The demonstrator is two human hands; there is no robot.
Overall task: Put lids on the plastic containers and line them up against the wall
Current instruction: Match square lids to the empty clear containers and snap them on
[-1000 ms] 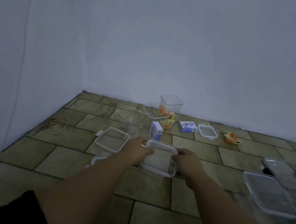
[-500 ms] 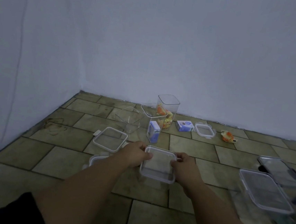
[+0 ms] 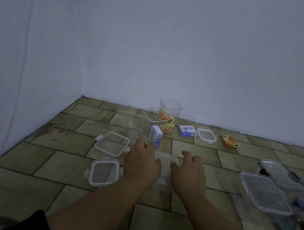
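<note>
Since the earlier frame, your hands have shifted from the lid's side edges onto its top. Your left hand and right hand lie palm-down on the lid, fingers loosely extended, grasping nothing. The clear container under the lid stands on the tiled floor, well apart from the wall. A square loose lid and a smaller clip lid lie just left of it. Two tall containers stand beyond.

Forearms outstretched, left hand beside right hand, palms down, fingers loosely spread
</note>
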